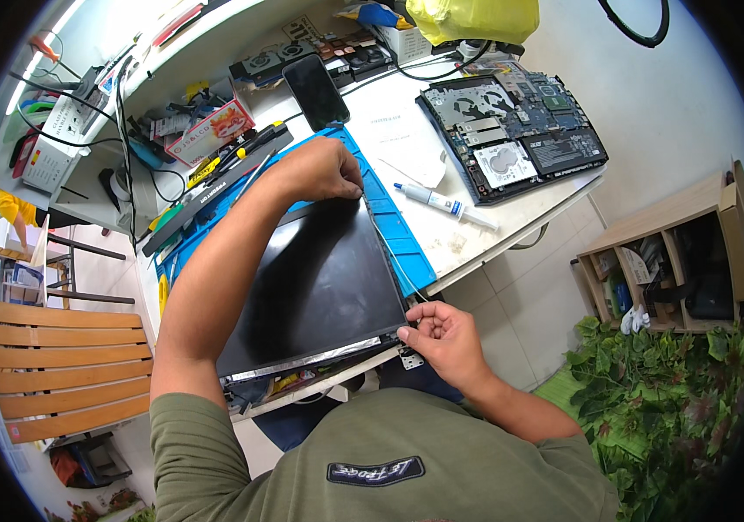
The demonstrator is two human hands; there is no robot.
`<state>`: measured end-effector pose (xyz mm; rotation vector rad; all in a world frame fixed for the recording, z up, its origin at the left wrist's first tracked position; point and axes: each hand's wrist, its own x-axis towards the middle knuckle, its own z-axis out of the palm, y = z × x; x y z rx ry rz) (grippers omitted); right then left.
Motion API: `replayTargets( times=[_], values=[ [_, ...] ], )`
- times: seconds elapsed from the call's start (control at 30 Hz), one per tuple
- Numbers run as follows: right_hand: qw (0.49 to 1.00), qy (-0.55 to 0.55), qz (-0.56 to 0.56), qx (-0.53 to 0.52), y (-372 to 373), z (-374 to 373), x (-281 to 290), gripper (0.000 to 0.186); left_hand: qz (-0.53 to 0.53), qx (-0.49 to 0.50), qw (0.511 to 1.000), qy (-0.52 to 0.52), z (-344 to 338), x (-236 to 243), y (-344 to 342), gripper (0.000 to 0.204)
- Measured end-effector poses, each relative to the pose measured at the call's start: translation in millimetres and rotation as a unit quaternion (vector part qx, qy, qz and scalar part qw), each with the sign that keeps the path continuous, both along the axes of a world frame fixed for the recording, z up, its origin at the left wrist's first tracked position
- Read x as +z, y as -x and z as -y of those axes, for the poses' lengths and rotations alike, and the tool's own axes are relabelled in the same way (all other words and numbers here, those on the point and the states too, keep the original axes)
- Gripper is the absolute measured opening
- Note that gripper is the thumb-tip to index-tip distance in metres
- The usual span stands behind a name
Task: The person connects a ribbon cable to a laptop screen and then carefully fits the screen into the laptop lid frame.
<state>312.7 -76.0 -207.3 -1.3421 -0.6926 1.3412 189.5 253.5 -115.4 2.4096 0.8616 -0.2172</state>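
Observation:
A dark laptop display panel [328, 287] lies in front of me, partly on a blue repair mat [398, 235], with a silver strip along its near edge. A thin pale cable [392, 254] runs down beside its right edge. At the panel's far right corner, my left hand [326, 170] is closed in a pinch, and its fingertips hide what they hold. My right hand [446, 341] is at the near right corner, its fingers curled round the lower end of the cable and the thumb against the panel's edge. My left forearm covers the panel's left side.
An opened laptop base [520, 135] stands at the back right, near a syringe [447, 207] and a white sheet [398, 143]. A black phone [315, 91] leans behind the mat. Tools and a red-and-white box [209, 132] crowd the left. A wooden shelf [650, 261] stands right.

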Motion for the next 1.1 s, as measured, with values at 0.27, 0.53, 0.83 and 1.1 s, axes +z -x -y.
replayTargets(
  times=[0.27, 0.53, 0.83, 1.1],
  values=[
    [0.990, -0.063, 0.119, -0.051, 9.9, 6.1, -2.5, 0.023, 0.012, -0.011, 1.000, 0.003, 0.2, 2.5, 3.1, 0.025],
    [0.986, -0.093, 0.108, -0.083, 20.5, 11.6, -9.4, 0.030, 0.027, -0.007, 1.000, 0.013, -2.2, -2.5, 6.3, 0.026],
    [0.991, -0.094, 0.072, -0.068, 18.0, 10.3, -14.1, 0.034, 0.044, -0.049, 0.998, -0.011, 2.3, -3.4, 12.3, 0.027],
    [0.992, -0.097, 0.038, -0.071, 20.3, 13.2, -21.0, 0.034, 0.050, -0.104, 0.992, -0.050, 11.8, 2.3, 15.8, 0.029]
  ],
)
